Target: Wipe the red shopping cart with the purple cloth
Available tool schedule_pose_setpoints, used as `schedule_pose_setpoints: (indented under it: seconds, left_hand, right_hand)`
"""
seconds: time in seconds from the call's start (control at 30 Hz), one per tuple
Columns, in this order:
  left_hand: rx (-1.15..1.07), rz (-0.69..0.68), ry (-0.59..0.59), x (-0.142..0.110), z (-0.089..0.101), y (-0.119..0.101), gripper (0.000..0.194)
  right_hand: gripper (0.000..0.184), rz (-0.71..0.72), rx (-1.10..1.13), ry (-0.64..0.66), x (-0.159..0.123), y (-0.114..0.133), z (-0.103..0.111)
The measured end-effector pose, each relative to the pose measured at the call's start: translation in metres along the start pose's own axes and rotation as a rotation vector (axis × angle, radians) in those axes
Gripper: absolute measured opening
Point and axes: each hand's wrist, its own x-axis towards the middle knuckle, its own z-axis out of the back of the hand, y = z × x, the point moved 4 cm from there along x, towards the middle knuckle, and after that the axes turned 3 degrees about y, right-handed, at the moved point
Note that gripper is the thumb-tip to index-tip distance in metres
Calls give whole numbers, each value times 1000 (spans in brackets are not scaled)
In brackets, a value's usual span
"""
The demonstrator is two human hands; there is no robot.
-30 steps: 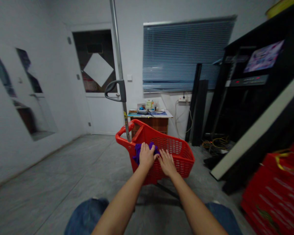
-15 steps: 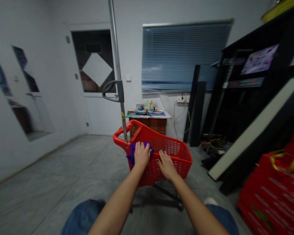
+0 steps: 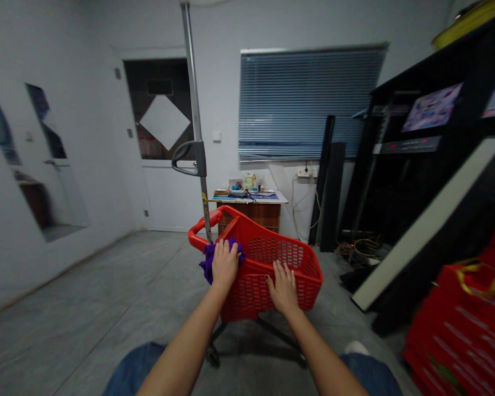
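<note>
A red plastic shopping cart (image 3: 253,297) with perforated sides stands in front of me on dark legs with castors. My left hand (image 3: 225,265) presses a crumpled purple cloth (image 3: 208,263) against the cart's near rim, close to the handle end; its fingers lie over the cloth. Against the near side rests my right hand (image 3: 284,287), fingers spread, holding nothing. The red push handle (image 3: 198,234) is left of the cloth. A metal pole (image 3: 194,93) with a grey loop grip (image 3: 190,158) rises by the handle. My palms are hidden from view.
Behind the cart, a small wooden desk (image 3: 249,213) bears bottles and papers. At right lean a long pale panel (image 3: 429,225) and dark boards beside a black rack (image 3: 416,181). Red bags (image 3: 457,324) stand at lower right. Cables (image 3: 365,247) lie on the floor.
My left hand has slid the purple cloth left along the cart's rim toward the handle. My right hand stays on the near side, so the gap between the hands is wider.
</note>
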Motion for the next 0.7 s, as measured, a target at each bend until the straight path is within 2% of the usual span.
schedule_pose_setpoints:
  seconds: [0.13, 0.2, 0.27, 0.37, 0.43, 0.5, 0.6, 0.7]
  left_hand:
    - [-45, -66, 70, -10, -20, -48, 37]
    - [-73, -104, 94, -12, -23, -61, 36]
    - [-83, -126, 107, -10, -21, -58, 35]
    - [-49, -112, 100, -2, -14, -30, 35]
    - [-14, -72, 73, 2, -10, -8, 37]
    - [10, -20, 45, 4, -9, 5, 39]
    - [27, 30, 58, -3, -14, -3, 38]
    - [-18, -6, 112, -15, -24, -35, 37]
  right_hand:
    - [66, 37, -3, -10, -4, 5, -5]
    - [68, 57, -15, -27, -7, -2, -5]
    - [70, 18, -37, -64, -12, -15, -3]
    - [70, -21, -63, -100, -20, -33, -2]
    - [69, 14, -62, -109, -24, -34, -4]
    - [70, 34, -52, -128, -27, -28, -8]
    - [72, 21, -35, -145, -30, -10, -13]
    - [73, 38, -30, -118, -32, 5, -17]
